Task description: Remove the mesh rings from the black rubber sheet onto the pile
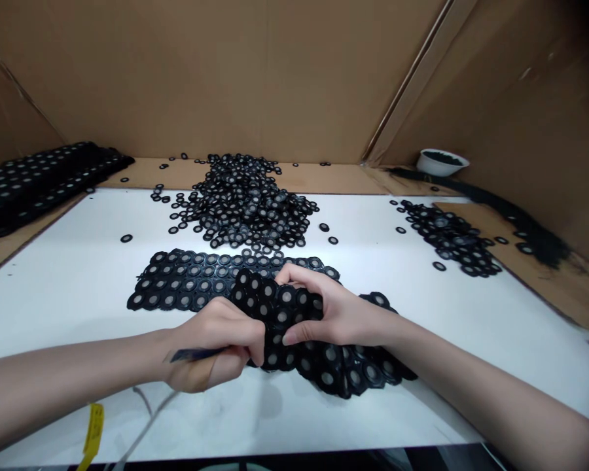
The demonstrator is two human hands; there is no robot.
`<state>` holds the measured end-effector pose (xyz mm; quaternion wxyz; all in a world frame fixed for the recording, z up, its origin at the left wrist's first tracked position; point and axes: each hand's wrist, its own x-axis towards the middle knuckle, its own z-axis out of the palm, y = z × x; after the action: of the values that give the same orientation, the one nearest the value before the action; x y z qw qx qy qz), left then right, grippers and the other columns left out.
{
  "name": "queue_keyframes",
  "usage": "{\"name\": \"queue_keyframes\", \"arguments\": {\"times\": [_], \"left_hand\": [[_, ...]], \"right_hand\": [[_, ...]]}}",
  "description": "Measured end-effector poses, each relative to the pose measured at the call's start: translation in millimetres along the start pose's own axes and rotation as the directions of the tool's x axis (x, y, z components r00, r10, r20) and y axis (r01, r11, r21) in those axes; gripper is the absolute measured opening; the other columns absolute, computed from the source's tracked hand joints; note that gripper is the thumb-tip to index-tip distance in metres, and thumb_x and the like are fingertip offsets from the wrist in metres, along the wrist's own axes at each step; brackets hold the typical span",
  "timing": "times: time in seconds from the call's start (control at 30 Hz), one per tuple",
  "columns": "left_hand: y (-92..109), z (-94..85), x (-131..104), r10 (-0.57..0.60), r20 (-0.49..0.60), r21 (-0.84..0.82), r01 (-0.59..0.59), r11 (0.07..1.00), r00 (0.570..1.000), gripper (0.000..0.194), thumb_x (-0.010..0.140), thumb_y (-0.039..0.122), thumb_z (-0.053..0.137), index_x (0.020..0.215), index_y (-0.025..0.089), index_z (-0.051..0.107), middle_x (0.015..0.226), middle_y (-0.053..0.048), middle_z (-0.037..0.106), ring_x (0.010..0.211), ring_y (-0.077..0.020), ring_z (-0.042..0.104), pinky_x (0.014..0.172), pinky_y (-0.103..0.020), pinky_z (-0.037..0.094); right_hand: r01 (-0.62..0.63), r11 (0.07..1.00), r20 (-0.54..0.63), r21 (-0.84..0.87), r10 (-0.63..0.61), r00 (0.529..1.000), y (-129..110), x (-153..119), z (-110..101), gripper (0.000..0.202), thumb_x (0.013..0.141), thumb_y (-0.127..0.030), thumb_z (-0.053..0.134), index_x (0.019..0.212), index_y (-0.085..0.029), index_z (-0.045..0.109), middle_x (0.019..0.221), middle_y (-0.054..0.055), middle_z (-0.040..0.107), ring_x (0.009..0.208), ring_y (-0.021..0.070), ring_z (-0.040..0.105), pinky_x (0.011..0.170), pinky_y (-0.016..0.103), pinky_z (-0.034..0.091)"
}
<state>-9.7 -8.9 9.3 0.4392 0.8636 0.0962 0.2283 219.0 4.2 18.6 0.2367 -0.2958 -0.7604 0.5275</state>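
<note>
Toward the front edge of the worktop [373, 425], the left hand [216, 347] curls round a slim dark object [196, 354] against the disc sheet [282, 317], which the right hand [336, 311] pinches between thumb and fingers; gripping close to the left hand should limit sagging. Beyond lie a flatter panel [177, 281] and, toward the back edge, loose discs [245, 209].

The held sheet [282, 317] is black, patterned with rows of pale grey dots; the flat sheet [186, 281] and the stack [44, 180] repeat that dotted black. Black discs with pale centres speckle the heap [248, 209] and the small pile [444, 229]. The handle [194, 354] looks dark blue. White worktop [78, 275], white bowl [434, 167], blackish-green strands [530, 229], plain brown walls [226, 78], yellow tag [94, 428] with dark print.
</note>
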Motion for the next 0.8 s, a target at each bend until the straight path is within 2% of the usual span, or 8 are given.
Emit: {"name": "queue_keyframes", "arguments": {"times": [0.27,0.43,0.63,0.8], "left_hand": [[-7.0,2.0,-6.0,-0.036,-0.025,-0.038,0.035,0.999,0.999,0.02,0.085,0.012,0.035,0.086,0.02,0.054,0.06,-0.001,0.05,0.052,-0.0134,0.046,0.052,-0.025,0.036],[-2.1,0.2,-0.2,-0.019,0.02,-0.041,0.02,0.999,1.0,0.02,0.084,0.011,0.034,0.085,0.019,0.052,0.058,-0.001,0.05,0.052,-0.0136,0.045,0.053,-0.025,0.036],[0.0,0.0,2.3,0.008,0.055,-0.02,-0.006,1.0,0.998,0.017,0.085,0.018,0.034,0.081,0.018,0.05,0.056,-0.001,0.046,0.047,-0.0133,0.039,0.048,-0.026,0.032],[-2.6,0.3,2.4,0.001,0.091,-0.038,0.003,0.999,0.996,0.015,0.084,0.017,0.036,0.082,0.017,0.051,0.059,-0.001,0.046,0.049,-0.0126,0.04,0.048,-0.026,0.034]], "right_hand": [[0.019,1.0,0.004,0.015,-0.019,1.0,-0.3,0.4,0.9,0.039,0.07,-0.024,0.076,0.092,-0.02,0.045,0.09,-0.002,0.046,0.084,0.0125,0.046,0.074,0.024,0.038],[0.035,0.999,0.001,0.006,-0.035,0.999,1.2,0.5,0.7,0.04,0.068,-0.025,0.077,0.092,-0.021,0.045,0.09,-0.002,0.046,0.084,0.0127,0.046,0.075,0.024,0.039],[0.012,1.0,-0.013,-0.026,-0.012,1.0,2.4,-0.2,1.3,0.042,0.067,-0.026,0.078,0.094,-0.021,0.047,0.095,-0.001,0.049,0.089,0.015,0.047,0.08,0.027,0.039],[0.035,0.999,0.007,-0.026,-0.035,0.999,2.6,-0.2,1.7,0.041,0.067,-0.026,0.078,0.094,-0.02,0.048,0.091,-0.002,0.049,0.085,0.0135,0.048,0.076,0.025,0.041]]}}
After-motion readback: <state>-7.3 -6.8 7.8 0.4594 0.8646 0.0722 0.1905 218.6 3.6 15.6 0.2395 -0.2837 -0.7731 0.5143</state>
